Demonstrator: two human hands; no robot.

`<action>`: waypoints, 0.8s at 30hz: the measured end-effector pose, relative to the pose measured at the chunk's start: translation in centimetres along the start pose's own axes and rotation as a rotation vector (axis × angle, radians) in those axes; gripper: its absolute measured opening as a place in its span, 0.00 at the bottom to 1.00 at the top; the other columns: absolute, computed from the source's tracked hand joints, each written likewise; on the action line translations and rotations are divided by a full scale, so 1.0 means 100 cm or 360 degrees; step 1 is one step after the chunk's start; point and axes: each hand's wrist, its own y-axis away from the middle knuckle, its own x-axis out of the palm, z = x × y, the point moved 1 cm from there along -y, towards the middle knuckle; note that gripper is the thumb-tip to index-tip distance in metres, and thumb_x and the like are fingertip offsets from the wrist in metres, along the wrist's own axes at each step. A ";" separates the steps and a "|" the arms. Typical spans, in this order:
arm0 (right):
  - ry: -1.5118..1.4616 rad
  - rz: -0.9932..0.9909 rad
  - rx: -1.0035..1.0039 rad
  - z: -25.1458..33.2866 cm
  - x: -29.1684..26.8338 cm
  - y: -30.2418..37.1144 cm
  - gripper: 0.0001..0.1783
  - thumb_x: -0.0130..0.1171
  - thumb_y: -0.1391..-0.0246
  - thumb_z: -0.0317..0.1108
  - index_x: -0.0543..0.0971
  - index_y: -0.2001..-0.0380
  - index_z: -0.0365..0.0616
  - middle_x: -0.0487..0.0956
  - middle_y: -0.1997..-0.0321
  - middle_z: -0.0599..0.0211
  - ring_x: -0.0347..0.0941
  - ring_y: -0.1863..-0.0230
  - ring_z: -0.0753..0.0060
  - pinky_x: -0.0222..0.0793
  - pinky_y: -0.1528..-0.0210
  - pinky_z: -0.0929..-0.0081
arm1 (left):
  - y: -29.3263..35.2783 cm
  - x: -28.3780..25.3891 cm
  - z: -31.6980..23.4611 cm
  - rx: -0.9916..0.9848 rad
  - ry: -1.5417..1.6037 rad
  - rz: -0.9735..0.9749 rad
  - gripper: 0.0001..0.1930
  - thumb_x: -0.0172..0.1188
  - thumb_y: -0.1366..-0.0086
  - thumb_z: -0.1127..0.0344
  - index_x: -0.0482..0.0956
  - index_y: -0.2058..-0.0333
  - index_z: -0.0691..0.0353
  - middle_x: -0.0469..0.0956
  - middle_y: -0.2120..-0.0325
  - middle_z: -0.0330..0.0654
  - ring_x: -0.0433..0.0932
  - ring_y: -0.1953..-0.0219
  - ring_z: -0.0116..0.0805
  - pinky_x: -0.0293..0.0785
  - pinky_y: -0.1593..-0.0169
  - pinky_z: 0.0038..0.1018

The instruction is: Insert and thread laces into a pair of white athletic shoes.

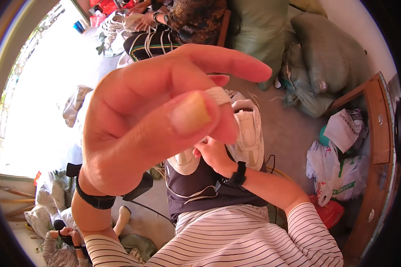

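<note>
Raised close before me, my left hand [151,107] pinches a flat cream shoelace [218,95] between thumb and forefinger, the other fingers loosely bent. Below it, my right hand [216,155] is closed beside a beige sneaker [182,163], whose upper part is hidden behind my left hand. What its fingers grip is too small to tell. Another beige sneaker [248,129] lies to the right with its laces threaded. Both shoes rest on the dark cloth [187,187] over my lap. A loose pale lace [196,196] trails across the cloth.
Across from me a person's hand [140,21] works among pale laces. Large green sacks [258,35] stand at the back right. Plastic bags [323,169] and a wooden frame [381,120] are at the right. Another person's hands [67,231] show at the lower left.
</note>
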 end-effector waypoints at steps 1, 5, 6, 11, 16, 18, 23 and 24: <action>0.0197 -0.0099 -0.0155 -0.004 0.001 -0.005 0.08 0.59 0.40 0.31 0.77 0.67 0.36 0.80 0.73 0.67 0.75 0.75 0.82 0.70 0.75 0.81 | -0.003 0.000 0.002 0.0012 -0.0009 0.0020 0.20 0.46 0.28 0.54 0.75 0.73 0.61 0.71 0.48 0.66 0.68 0.40 0.57 0.60 0.37 0.51; 0.0500 -0.0319 -0.0392 -0.023 0.008 -0.019 0.08 0.59 0.42 0.30 0.76 0.68 0.34 0.80 0.75 0.62 0.76 0.76 0.72 0.72 0.71 0.74 | -0.010 -0.003 0.005 0.0034 -0.0065 0.0059 0.20 0.45 0.27 0.54 0.75 0.72 0.61 0.72 0.48 0.67 0.70 0.41 0.57 0.61 0.38 0.50; 0.0498 -0.0319 -0.0389 -0.025 0.008 -0.020 0.08 0.59 0.42 0.30 0.76 0.68 0.34 0.80 0.75 0.62 0.76 0.76 0.72 0.72 0.71 0.74 | -0.011 -0.004 0.008 0.0007 -0.0048 0.0092 0.19 0.44 0.27 0.55 0.75 0.72 0.62 0.72 0.49 0.66 0.71 0.42 0.55 0.62 0.38 0.48; 0.0550 -0.0382 -0.0522 -0.029 0.002 -0.025 0.07 0.60 0.44 0.29 0.77 0.69 0.35 0.80 0.73 0.56 0.78 0.72 0.63 0.72 0.67 0.70 | -0.019 -0.008 0.023 -0.0050 -0.0004 0.0146 0.18 0.43 0.27 0.59 0.75 0.71 0.62 0.73 0.49 0.62 0.73 0.43 0.50 0.65 0.40 0.44; 0.0991 -0.0420 -0.0935 -0.025 -0.001 -0.030 0.06 0.61 0.47 0.28 0.75 0.70 0.37 0.78 0.72 0.56 0.77 0.72 0.55 0.72 0.68 0.64 | -0.028 -0.008 0.038 -0.0142 0.0093 0.0194 0.17 0.43 0.27 0.61 0.76 0.68 0.64 0.74 0.49 0.60 0.75 0.46 0.42 0.67 0.42 0.36; 0.1151 -0.0392 -0.1122 -0.018 0.004 -0.029 0.06 0.61 0.48 0.28 0.74 0.70 0.38 0.77 0.72 0.56 0.76 0.72 0.53 0.72 0.68 0.62 | -0.036 -0.005 0.038 -0.0177 0.0067 0.0246 0.17 0.43 0.27 0.61 0.78 0.65 0.66 0.75 0.49 0.59 0.76 0.48 0.38 0.68 0.43 0.34; 0.1546 -0.0435 -0.1247 -0.017 0.000 -0.033 0.09 0.62 0.49 0.30 0.73 0.69 0.39 0.75 0.71 0.57 0.75 0.71 0.54 0.71 0.68 0.61 | -0.041 0.000 0.053 -0.0549 -0.0028 0.0252 0.18 0.47 0.28 0.60 0.80 0.59 0.69 0.79 0.57 0.47 0.78 0.58 0.26 0.72 0.52 0.25; 0.1545 -0.0439 -0.1247 -0.015 -0.003 -0.033 0.09 0.62 0.49 0.30 0.73 0.69 0.39 0.75 0.71 0.57 0.75 0.71 0.54 0.71 0.68 0.61 | -0.039 -0.002 0.068 -0.0559 -0.0151 0.0174 0.18 0.49 0.28 0.59 0.80 0.58 0.70 0.81 0.61 0.44 0.77 0.61 0.24 0.72 0.55 0.22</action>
